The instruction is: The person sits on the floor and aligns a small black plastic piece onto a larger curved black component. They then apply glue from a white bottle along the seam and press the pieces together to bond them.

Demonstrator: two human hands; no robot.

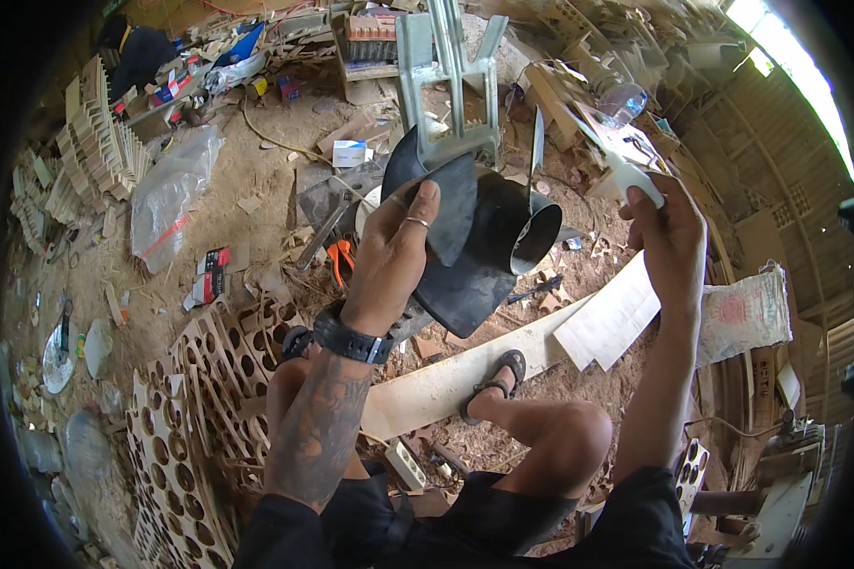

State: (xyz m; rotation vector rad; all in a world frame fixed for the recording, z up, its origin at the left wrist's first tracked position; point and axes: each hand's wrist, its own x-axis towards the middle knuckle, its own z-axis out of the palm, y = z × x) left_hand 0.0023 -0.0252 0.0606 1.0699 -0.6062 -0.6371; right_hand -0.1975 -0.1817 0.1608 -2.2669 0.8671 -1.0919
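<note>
My left hand [399, 228], with a ring and a black wristband, grips a blade of a black fan propeller [491, 213]. The propeller has broad curved blades and a hollow round hub whose open end faces right. Raised at the right, my right hand [669, 213] is closed around a small white bottle [633, 180] with a long thin tip pointing up and left. The bottle is apart from the propeller. Just beyond the propeller stands a grey metal frame [458, 85]; whether they touch, I cannot tell. Orange-handled pliers [340, 261] lie on the ground left of the propeller.
Perforated wooden boards [185, 446] are piled at the lower left. A long pale plank [427, 394] crosses the ground by my sandalled foot. A plastic bag [176, 190], a small white-blue box [349, 154] and wood scraps lie around. Another person [140, 57] is at the far left.
</note>
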